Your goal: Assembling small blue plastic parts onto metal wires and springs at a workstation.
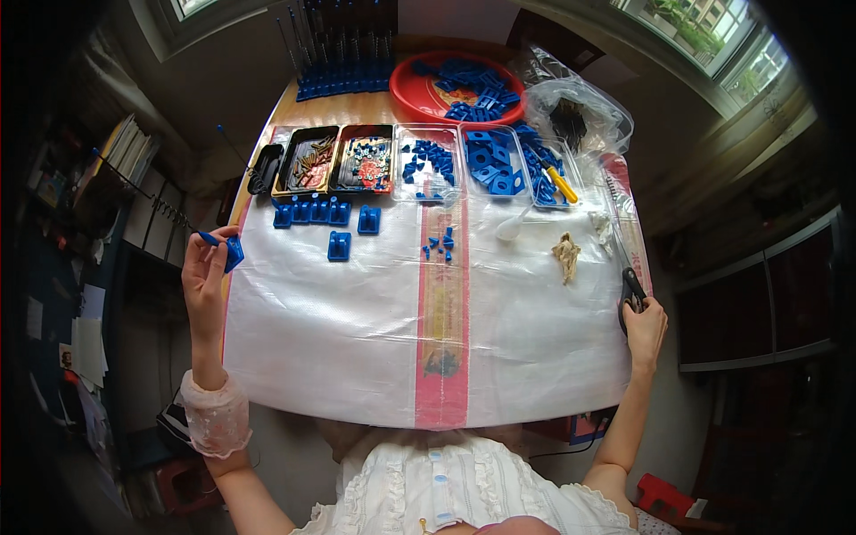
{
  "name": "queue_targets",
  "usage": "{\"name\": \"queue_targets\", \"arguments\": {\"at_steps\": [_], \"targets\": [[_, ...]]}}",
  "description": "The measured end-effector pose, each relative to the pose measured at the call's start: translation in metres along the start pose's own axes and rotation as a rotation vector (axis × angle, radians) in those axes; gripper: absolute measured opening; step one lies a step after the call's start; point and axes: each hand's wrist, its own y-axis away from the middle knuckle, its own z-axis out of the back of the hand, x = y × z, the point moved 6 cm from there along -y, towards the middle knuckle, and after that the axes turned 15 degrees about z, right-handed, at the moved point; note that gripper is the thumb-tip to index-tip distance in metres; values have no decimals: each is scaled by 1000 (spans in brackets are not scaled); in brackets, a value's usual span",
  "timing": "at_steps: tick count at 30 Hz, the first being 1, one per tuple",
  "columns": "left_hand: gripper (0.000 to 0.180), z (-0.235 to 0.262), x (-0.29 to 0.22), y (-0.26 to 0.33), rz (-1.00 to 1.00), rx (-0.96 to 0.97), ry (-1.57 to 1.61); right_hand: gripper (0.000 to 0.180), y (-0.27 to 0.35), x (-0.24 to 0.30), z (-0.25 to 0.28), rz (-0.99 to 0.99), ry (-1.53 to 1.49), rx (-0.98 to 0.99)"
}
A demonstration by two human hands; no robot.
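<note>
At the table's left edge my left hand [205,266] is raised, its fingers pinched round a blue plastic base piece [234,254]. From that piece a thin dark rod with a coiled spring [169,211] slants up to the left, ending in a blue tip. My right hand [648,332] is at the right edge, closed on the black handles of a pair of scissors [634,285]; their blades are hard to make out. Between the hands several blue bracket pieces [339,246] stand on the white sheet [357,339], with small blue bits [448,239] near the middle.
Beyond lie black trays of screws [312,160] and small metal parts [367,165], and clear trays of blue parts [493,165]. A yellow-handled tool [562,185] rests at their right. Behind are a red basin [406,98], plastic bags [606,111] and upright rod assemblies [343,85]. A crumpled tan cloth [566,257] lies nearer.
</note>
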Motion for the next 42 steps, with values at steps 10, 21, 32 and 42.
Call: {"name": "queue_targets", "arguments": {"at_steps": [10, 21, 32, 42], "targets": [[7, -143, -30, 86, 288, 695, 207, 35, 10, 11, -9, 196, 114, 12], [21, -224, -1, 110, 613, 1031, 395, 26, 17, 19, -14, 337, 340, 60], [22, -255, 1, 121, 628, 1156, 343, 22, 83, 221, -53, 319, -1488, 793], [23, -260, 16, 118, 671, 1150, 293, 11, 90, 223, -72, 218, -1647, 809]]}}
